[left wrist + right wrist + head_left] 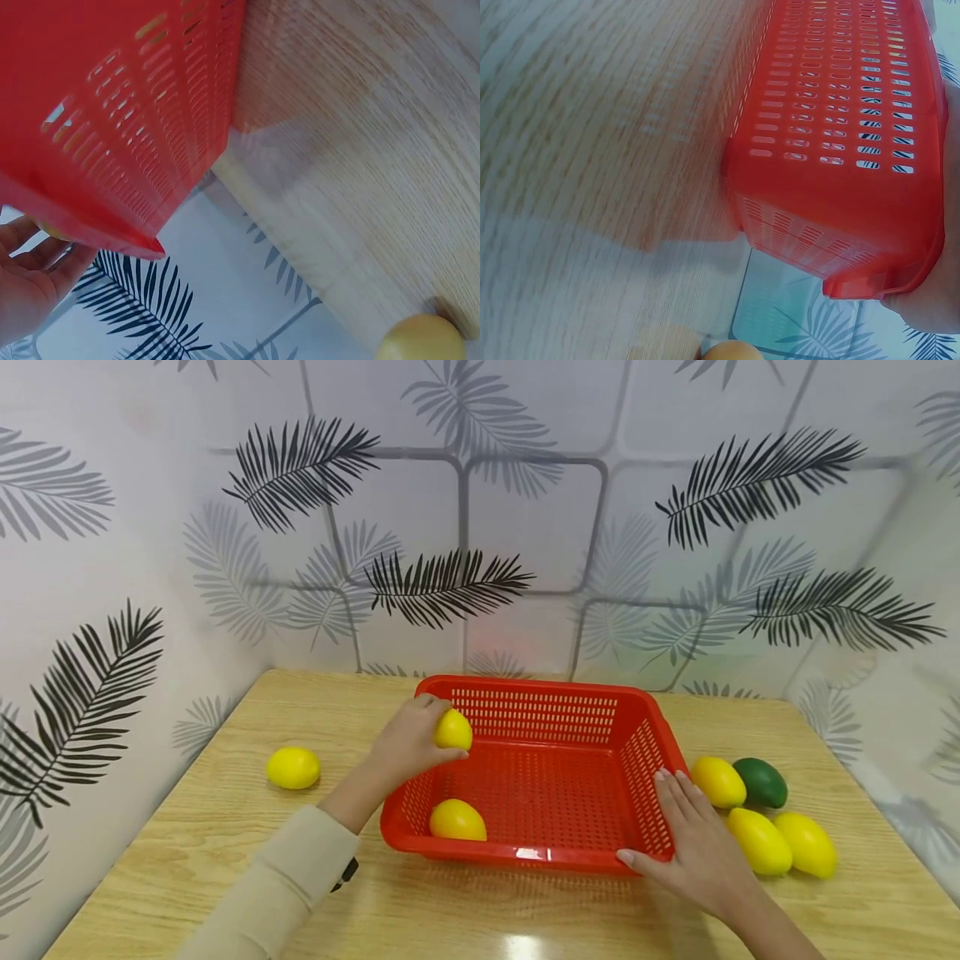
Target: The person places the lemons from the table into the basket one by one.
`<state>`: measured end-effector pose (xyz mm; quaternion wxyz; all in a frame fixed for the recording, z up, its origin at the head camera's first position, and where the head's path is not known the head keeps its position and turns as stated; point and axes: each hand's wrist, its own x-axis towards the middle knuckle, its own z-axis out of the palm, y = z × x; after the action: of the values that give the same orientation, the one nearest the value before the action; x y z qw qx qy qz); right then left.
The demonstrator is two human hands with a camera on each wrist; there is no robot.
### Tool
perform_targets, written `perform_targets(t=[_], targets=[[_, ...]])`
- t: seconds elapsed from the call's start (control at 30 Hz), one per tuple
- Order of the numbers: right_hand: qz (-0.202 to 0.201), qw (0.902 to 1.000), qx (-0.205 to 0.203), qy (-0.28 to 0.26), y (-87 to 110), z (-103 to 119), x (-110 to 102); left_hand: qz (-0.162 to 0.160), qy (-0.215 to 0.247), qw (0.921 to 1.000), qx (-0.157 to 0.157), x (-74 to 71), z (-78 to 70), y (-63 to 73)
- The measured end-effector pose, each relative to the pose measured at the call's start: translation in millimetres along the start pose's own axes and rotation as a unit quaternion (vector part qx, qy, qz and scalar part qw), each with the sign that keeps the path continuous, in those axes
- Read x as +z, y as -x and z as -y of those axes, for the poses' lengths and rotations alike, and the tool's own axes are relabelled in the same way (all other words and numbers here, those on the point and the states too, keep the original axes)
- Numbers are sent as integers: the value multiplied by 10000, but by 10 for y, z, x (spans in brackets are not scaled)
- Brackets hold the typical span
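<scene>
My left hand [410, 739] holds a yellow lemon [453, 731] between fingers and thumb, over the left side of a red plastic basket [525, 857]. Inside the basket, a second yellow lemon [457, 821] lies in the near left corner. My right hand [701, 843] rests on the basket's near right corner, its fingers straight along the right rim and its thumb on the front rim. From the left wrist view, the basket wall [135, 112] hides most of the held lemon. In the right wrist view, the hand [937, 277] is at the basket's rim.
Left of the basket lies another yellow lemon [293, 767] on the wooden table [225, 827]. On the right sit a dark green fruit [761, 782] and several yellow mango-shaped fruits [759, 842], close to my right hand. A leaf-patterned wall [525, 527] stands behind the table.
</scene>
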<state>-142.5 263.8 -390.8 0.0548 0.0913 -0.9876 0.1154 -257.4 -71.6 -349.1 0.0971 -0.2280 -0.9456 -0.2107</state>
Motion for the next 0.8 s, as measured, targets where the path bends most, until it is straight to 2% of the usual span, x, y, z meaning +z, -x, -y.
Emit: perform_targets(t=[0.23,0.43,0.6,0.8], targets=[[22,10000,26,11,-4,5,0,302,-222,9993,46,114,-54,-33],[-12,10000,4,32,-2,8,1,688,-362,9969,-70,212,-45,-42],[-13,10000,-2,47,5,3,2,1091,-508,9927,-59,284,-13,-77],[-18,10000,5,20,6,-2,4,1605,-787,9839,-86,346,-12,-119]])
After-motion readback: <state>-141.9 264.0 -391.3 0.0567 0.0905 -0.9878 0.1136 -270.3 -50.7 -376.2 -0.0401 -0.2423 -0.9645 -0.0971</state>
